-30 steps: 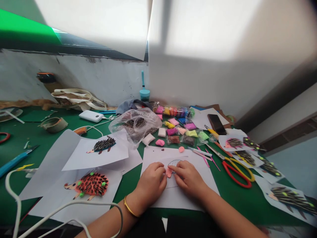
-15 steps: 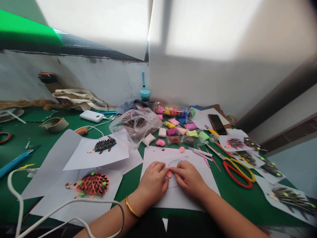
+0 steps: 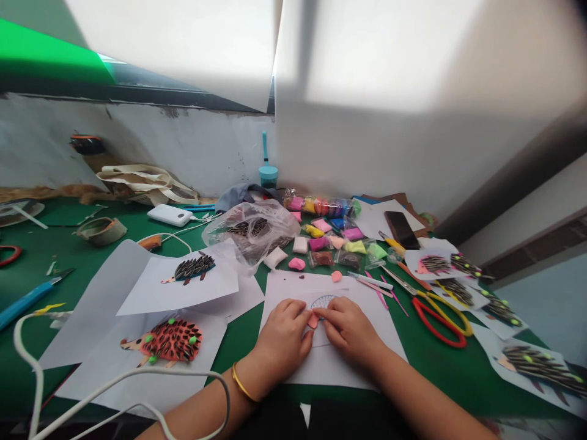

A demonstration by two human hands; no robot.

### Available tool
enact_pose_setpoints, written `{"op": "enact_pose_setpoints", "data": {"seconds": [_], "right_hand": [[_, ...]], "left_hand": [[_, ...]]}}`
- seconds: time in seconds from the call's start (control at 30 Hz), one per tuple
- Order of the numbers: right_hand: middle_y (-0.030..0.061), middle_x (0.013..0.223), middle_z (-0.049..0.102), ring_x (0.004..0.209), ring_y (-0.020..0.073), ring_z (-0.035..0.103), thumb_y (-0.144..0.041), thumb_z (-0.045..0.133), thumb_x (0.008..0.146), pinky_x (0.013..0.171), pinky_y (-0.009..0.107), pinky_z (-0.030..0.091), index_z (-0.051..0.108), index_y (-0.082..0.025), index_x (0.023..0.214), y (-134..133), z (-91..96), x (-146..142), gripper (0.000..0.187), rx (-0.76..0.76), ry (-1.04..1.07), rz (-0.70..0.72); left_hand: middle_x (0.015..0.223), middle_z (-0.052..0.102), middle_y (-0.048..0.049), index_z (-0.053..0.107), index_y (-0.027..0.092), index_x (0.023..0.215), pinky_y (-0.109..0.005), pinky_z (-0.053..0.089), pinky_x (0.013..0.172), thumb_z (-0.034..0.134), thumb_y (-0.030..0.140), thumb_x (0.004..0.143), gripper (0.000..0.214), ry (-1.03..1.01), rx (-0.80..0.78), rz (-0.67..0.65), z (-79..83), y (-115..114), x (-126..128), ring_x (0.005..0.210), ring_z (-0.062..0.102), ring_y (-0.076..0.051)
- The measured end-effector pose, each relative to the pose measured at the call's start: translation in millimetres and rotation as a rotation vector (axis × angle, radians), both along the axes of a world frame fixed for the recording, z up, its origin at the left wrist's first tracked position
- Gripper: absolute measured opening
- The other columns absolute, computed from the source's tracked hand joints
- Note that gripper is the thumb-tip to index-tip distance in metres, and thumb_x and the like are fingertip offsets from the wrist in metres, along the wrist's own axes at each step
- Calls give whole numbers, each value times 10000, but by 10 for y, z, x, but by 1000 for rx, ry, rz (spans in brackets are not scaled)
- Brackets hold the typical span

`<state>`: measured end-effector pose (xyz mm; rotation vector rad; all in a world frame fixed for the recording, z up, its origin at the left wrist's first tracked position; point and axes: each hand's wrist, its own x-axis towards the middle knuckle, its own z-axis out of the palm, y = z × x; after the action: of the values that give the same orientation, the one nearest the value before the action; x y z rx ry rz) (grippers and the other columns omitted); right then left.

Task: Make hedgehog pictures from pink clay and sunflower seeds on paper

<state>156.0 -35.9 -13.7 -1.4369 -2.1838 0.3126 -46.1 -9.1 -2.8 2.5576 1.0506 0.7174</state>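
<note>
A flat piece of salmon-pink modelling clay (image 3: pixel 313 321) lies on the drawing on a white sheet of paper (image 3: pixel 284 290). My left hand (image 3: pixel 285 330) rests on the sheet with fingers curled, its index fingertip and thumb at the clay's left side. From the right, my right hand (image 3: pixel 351 327) presses its index fingertip on the clay's upper edge, the other fingers bent under. Between the hands shows a dotted oval drawing (image 3: pixel 323 301), partly covered by the fingers. A second salmon clay lump (image 3: pixel 336 277) sits farther up the sheet, apart from both hands.
Several bagged clay pieces (image 3: pixel 355 246) and a plastic bag of seeds (image 3: pixel 252 229) stand behind the sheet. Scissors (image 3: pixel 440 315) and clay tools (image 3: pixel 373 284) lie right. Finished hedgehog pictures (image 3: pixel 172 342) flank the sheet. A white cable (image 3: pixel 137 374) crosses the left front.
Both hands stay over the clay in nearly the same pose. Only a very slight shift of the fingers shows; nothing else has moved.
</note>
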Motion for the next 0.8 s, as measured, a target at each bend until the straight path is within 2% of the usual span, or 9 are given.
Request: {"op": "enact_pose_setpoints", "data": {"seconds": [0.17,0.43,0.8], "right_hand": [[40,863,591,830,193,526,-139,562,835,751,341,369,700,-282,1099,2,-28,10,330,50,11,45],[31,856,576,838,188,513,-148,555,829,740,334,317,689,-282,1089,-23,17,-44,321,46,-85,55],[41,891,575,868,201,506,-152,554,820,758,342,320,662,-267,1125,-23,39,-69,343,21,-113,47]], "left_hand": [[1139,623,-113,658,174,1004,-470,493,978,610,148,803,208,-40,6,17,-30,14,-12,1102,553,-280],[1153,638,-134,673,136,1044,-450,512,979,605,125,795,259,-47,2,28,-80,36,-33,1102,584,-276],[1158,642,-133,674,126,1074,-450,510,986,578,129,819,273,-38,2,35,-101,33,-32,1111,580,-276]]}}
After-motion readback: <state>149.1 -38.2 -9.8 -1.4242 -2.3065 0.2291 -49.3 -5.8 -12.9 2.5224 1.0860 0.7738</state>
